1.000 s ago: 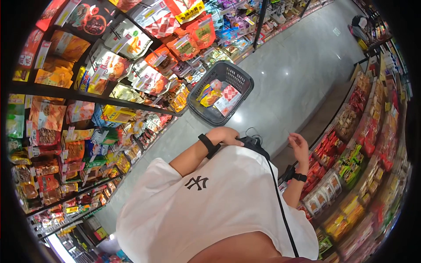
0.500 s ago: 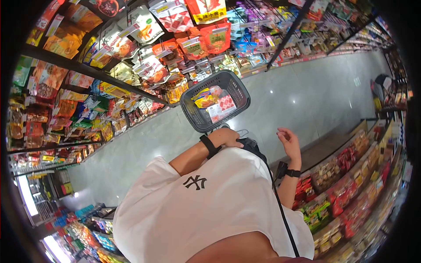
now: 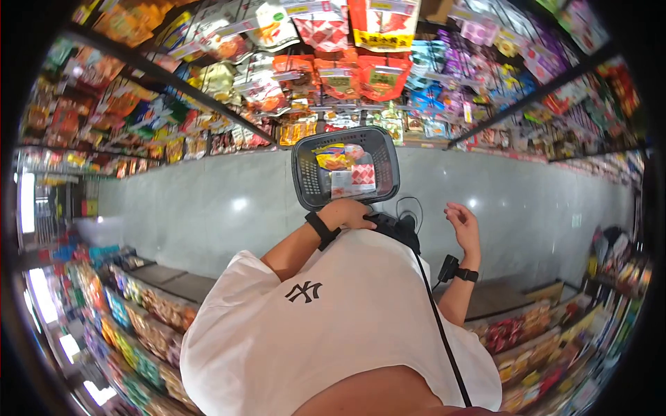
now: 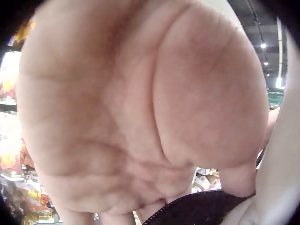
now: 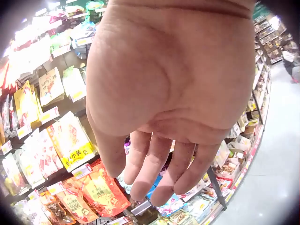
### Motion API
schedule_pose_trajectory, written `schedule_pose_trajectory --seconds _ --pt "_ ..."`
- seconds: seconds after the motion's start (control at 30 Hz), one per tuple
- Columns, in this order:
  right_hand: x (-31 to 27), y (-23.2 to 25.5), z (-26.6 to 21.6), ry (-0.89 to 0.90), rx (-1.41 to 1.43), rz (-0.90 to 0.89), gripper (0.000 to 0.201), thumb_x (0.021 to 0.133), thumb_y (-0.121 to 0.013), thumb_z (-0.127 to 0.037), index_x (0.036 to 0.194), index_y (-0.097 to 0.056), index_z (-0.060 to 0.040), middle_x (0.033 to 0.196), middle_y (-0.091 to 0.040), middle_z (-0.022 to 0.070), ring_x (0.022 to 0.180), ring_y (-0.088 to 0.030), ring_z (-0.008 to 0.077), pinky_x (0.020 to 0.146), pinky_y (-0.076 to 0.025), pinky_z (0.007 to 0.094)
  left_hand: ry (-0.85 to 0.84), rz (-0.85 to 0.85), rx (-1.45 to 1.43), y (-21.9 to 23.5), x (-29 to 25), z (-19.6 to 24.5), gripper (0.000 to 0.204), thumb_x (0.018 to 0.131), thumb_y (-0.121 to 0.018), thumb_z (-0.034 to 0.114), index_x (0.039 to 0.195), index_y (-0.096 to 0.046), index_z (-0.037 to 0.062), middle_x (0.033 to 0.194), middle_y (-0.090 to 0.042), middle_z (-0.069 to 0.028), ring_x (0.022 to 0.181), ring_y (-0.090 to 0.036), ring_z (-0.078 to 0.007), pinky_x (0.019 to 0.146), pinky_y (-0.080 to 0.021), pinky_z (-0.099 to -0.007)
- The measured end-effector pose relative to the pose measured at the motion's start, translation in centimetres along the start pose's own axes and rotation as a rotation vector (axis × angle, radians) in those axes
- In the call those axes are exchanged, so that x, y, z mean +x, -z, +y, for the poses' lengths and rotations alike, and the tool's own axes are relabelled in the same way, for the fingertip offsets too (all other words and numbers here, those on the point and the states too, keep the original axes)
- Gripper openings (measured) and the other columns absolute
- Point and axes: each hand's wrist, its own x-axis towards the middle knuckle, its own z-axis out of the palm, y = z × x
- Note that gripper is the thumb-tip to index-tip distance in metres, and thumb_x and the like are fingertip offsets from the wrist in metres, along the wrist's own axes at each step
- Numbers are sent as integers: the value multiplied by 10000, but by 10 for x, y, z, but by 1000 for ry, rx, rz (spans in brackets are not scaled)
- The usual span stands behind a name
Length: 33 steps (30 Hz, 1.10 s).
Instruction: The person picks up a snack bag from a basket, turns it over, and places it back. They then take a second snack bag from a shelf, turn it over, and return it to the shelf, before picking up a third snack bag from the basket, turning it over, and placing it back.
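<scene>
In the head view, my left hand [image 3: 347, 213] rests at my waist against a black pouch [image 3: 392, 227]. The left wrist view shows the palm filling the picture, the thumb by the pouch's stitched edge [image 4: 197, 207] and the fingertips hidden. My right hand [image 3: 465, 223] is raised at the right, away from the basket. Its fingers [image 5: 154, 159] hang loosely bent and hold nothing. A dark grey shopping basket [image 3: 301, 166] stands on the floor before me. Inside lie a yellow packet [image 3: 334, 158] and a red-and-white checked packet [image 3: 363, 175].
Racks of hanging snack bags, such as a red and yellow one [image 3: 385, 28], line the far side of the aisle. Grey floor [image 3: 208, 194] runs left and right. Packaged goods [image 3: 149, 326] fill low shelves behind me. A person [image 5: 291, 61] crouches farther down.
My view has turned, so the racks now face me squarely and the basket sits straighter and lower in the picture. Both hands keep nearly the same pose.
</scene>
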Motion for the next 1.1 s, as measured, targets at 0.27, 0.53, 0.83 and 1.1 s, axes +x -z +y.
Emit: schedule_pose_trajectory --seconds 0.27,0.53,0.83,1.1 --pt "150 53 -52 159 -383 -418 252 997 -700 -144 1223 -717 -33 949 -729 11 820 -603 82 755 -502 267 207 156 -514 -9 42 63 705 969 -534 680 1251 -734 66 1216 -730 -219 1157 -677 -398 1000 -513 -463" --pt "212 -1 -88 272 -564 -777 244 977 -694 -140 1191 -734 -32 973 -763 65 839 -685 153 781 -558 317 350 392 -851 -44 43 95 650 998 -528 650 1244 -745 88 1249 -727 -202 1172 -675 -385 1016 -511 -433" --pt "245 -110 -117 249 -801 -1090 296 964 -716 -209 1197 -731 -27 1049 -777 122 926 -743 230 833 -581 365 577 567 -1095 -95 11 45 550 1045 -534 555 1270 -724 91 1195 -747 -179 1125 -693 -348 972 -529 -420" --pt "361 -210 0 339 -917 -1151 381 906 -735 -259 1239 -719 -74 1197 -726 144 1040 -719 293 929 -563 393 341 631 -1257 -110 69 83 400 1042 -594 395 1287 -718 104 1231 -734 -174 1149 -687 -365 989 -540 -424"
